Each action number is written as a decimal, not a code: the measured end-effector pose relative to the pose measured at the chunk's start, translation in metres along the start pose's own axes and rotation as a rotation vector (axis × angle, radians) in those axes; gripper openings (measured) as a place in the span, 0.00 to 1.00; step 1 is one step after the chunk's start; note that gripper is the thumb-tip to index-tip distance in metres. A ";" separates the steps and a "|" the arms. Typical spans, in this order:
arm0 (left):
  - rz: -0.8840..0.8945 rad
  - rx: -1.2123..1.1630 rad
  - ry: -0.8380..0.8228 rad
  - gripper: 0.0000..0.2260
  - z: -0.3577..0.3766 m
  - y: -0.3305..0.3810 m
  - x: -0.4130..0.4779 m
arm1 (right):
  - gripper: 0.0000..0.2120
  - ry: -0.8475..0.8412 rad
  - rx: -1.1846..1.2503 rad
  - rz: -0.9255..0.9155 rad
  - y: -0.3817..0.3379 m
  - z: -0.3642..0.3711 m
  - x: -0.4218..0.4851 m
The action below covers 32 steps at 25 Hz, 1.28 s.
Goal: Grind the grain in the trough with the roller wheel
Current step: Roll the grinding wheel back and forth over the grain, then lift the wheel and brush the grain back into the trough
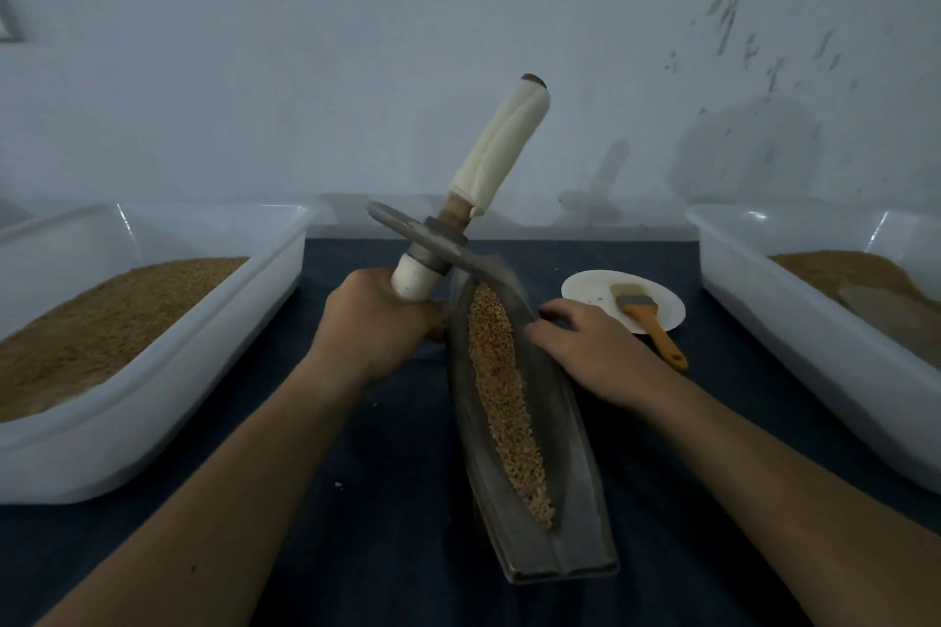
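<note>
A long boat-shaped metal trough (570,463) lies on the dark cloth in the middle, with a strip of tan grain (501,397) along its groove. The roller wheel (433,239), a flat metal disc on an axle with cloth-wrapped handles, is tilted, its rim dipping into the trough's far end. My left hand (377,321) grips the lower handle. The upper handle (501,148) points up and right, free. My right hand (590,346) rests on the trough's right rim with fingers spread.
A large white plastic tub (168,372) of grain stands at the left, another tub (794,321) at the right. A white plate (590,290) with an orange-handled brush (649,321) sits just beyond my right hand. A wall rises behind the table.
</note>
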<state>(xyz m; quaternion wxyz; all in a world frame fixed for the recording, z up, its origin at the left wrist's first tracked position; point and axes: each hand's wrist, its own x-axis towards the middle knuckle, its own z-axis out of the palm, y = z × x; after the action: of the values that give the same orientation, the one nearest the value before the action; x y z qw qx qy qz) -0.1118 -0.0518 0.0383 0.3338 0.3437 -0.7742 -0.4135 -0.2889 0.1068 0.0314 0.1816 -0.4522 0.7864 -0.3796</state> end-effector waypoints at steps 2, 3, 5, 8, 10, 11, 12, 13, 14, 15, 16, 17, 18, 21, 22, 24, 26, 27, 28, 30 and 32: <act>-0.009 -0.046 -0.030 0.08 0.001 0.001 -0.001 | 0.10 -0.012 0.089 -0.013 -0.003 0.003 -0.001; -0.018 -0.053 -0.035 0.08 0.001 0.002 -0.002 | 0.10 0.004 0.103 -0.020 -0.005 0.004 -0.001; -0.043 -0.091 -0.029 0.09 0.001 0.002 -0.003 | 0.11 0.025 0.126 -0.023 -0.006 0.006 -0.002; -0.071 -0.182 -0.003 0.08 0.003 0.004 -0.005 | 0.13 0.024 0.143 -0.013 -0.008 0.007 -0.001; -0.075 -0.215 0.010 0.08 0.004 0.004 -0.005 | 0.14 0.043 0.137 -0.004 -0.010 0.008 0.002; -0.077 -0.227 0.016 0.08 0.004 0.004 -0.004 | 0.14 0.058 0.133 -0.001 -0.012 0.009 0.004; -0.083 -0.239 0.021 0.08 0.004 0.003 -0.003 | 0.15 0.071 0.128 -0.001 -0.013 0.010 0.006; -0.090 -0.250 0.028 0.08 0.005 0.003 -0.002 | 0.15 0.077 0.124 -0.003 -0.014 0.010 0.009; -0.094 -0.255 0.034 0.09 0.005 0.002 -0.002 | 0.16 0.074 0.123 -0.003 -0.014 0.010 0.012; -0.096 -0.259 0.039 0.09 0.006 0.002 -0.002 | 0.16 0.064 0.123 -0.001 -0.013 0.010 0.014; -0.096 -0.265 0.042 0.10 0.008 0.002 -0.002 | 0.16 0.057 0.120 0.005 -0.013 0.009 0.017; -0.097 -0.277 0.038 0.10 0.009 0.002 -0.002 | 0.16 0.055 0.113 0.012 -0.013 0.008 0.018; -0.099 -0.291 0.031 0.11 0.011 0.003 -0.002 | 0.16 0.055 0.105 0.020 -0.013 0.006 0.019; -0.112 -0.323 0.010 0.11 0.015 0.004 -0.002 | 0.16 0.068 0.131 0.035 -0.012 0.003 0.022; -0.118 -0.326 0.010 0.11 0.016 0.004 -0.002 | 0.16 0.058 0.147 0.039 -0.012 0.003 0.023; -0.128 -0.332 0.016 0.10 0.017 0.003 -0.002 | 0.18 0.026 0.157 0.052 -0.011 0.004 0.023; -0.141 -0.349 0.021 0.10 0.018 0.001 -0.001 | 0.24 0.094 0.082 0.061 -0.015 -0.004 0.018; -0.149 -0.358 0.023 0.10 0.018 0.000 -0.001 | 0.25 0.199 -0.015 0.046 -0.016 -0.015 0.015; -0.157 -0.364 0.028 0.10 0.018 -0.001 -0.001 | 0.26 0.313 -0.172 0.028 -0.013 -0.030 0.011; -0.169 -0.372 0.051 0.10 0.018 -0.003 0.000 | 0.32 0.372 -0.583 0.077 -0.002 -0.066 0.001; -0.172 -0.364 0.074 0.10 0.019 -0.004 0.000 | 0.38 0.210 -0.852 0.223 0.013 -0.091 -0.012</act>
<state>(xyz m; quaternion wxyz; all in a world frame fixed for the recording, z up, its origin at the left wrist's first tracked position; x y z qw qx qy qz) -0.1265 -0.0460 0.0262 0.3821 0.3576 -0.6416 -0.5608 -0.3473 0.1602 0.0793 -0.0616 -0.3580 0.9307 -0.0440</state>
